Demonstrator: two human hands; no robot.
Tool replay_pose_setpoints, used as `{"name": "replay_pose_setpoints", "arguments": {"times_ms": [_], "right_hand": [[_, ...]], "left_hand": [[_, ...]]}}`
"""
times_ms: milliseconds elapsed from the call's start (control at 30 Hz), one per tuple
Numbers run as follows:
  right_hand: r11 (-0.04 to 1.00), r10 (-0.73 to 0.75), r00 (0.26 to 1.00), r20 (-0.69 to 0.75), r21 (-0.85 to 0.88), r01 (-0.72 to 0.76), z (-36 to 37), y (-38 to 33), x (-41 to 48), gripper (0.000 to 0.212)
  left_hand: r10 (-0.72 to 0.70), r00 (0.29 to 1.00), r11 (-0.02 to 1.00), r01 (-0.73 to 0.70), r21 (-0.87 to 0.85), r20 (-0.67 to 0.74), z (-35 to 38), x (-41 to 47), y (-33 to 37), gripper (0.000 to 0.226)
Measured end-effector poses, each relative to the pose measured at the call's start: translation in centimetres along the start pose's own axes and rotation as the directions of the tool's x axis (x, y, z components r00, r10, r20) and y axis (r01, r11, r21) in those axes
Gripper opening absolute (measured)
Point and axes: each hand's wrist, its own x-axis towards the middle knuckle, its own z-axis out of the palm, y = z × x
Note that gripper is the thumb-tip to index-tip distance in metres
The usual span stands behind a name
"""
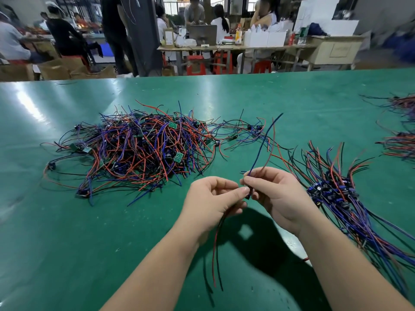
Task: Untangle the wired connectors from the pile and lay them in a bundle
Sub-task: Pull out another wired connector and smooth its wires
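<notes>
Just above the near middle of the table (67, 221), the right hand (276, 196) pinches a wired connector (248, 195) between thumb and fingertips. The left hand (211, 203) meets it fingertip to fingertip and pinches the same piece from the left. The connector's body is mostly hidden between the fingers; it seems small and dark. From it a blue lead (262, 144) and a blurred reddish one rise far and to the right, clear of the table. The red and black leads (216, 250) hang down under the left hand toward the near edge.

The bundle (336, 194) lies just right of the right hand, its dark connector bodies clustered together and its long axis running from far-left to near-right. The right hand is the nearer one, so the piece probably needs turning to that line before it is laid down. The pile (139, 149), a loose tangle of red, blue, purple and black leads with small green boards, sits far and to the left. More heaps (402, 144) lie at the far right edge.
</notes>
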Motion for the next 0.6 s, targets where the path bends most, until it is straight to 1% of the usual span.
{"name": "replay_pose_setpoints", "arguments": {"times_ms": [33,100,167,233,300,367,433,533,600], "right_hand": [[1.0,0.0,1.0,0.004,-0.018,0.0,0.0,0.1,0.0,0.018],[0.993,-0.02,1.0,0.017,-0.118,0.022,-0.1,0.1,0.0,0.025],[0.975,-0.054,0.998,0.032,-0.215,0.06,-0.1,0.0,-0.3,0.026],[0.955,-0.078,0.997,0.031,-0.284,0.083,-0.2,0.1,-0.3,0.025],[0.932,-0.072,0.995,0.071,-0.351,0.092,-0.5,0.0,-0.3,0.025],[0.921,-0.041,0.983,0.178,-0.376,0.106,-1.0,-0.4,-0.4,0.027],[0.92,0.003,0.959,0.282,-0.378,0.109,-1.7,-1.0,-0.6,0.021],[0.919,0.063,0.929,0.365,-0.384,0.088,-2.9,-2.0,-0.7,0.015],[0.934,0.09,0.912,0.4,-0.351,0.062,-3.3,-2.2,-0.8,0.01]], "left_hand": [[-0.041,0.999,0.999,0.041,-0.003,0.025,0.0,0.0,0.0,0.018],[-0.103,0.991,0.994,0.1,0.035,0.082,-0.1,-0.1,0.0,0.011],[-0.144,0.982,0.987,0.133,0.093,0.122,0.0,-0.3,-0.2,0.003],[-0.165,0.978,0.981,0.149,0.127,0.125,0.1,-0.4,-0.4,0.002],[-0.163,0.979,0.978,0.145,0.149,0.12,0.2,-0.4,-0.5,0.003],[-0.162,0.978,0.977,0.14,0.161,0.13,0.2,-0.5,-0.5,0.005],[-0.177,0.969,0.975,0.149,0.164,0.175,0.0,-0.5,-0.4,0.007],[-0.228,0.925,0.968,0.18,0.177,0.305,-0.3,-0.6,0.1,0.014],[-0.255,0.895,0.963,0.202,0.179,0.367,-0.4,-0.8,0.4,0.016]]}}
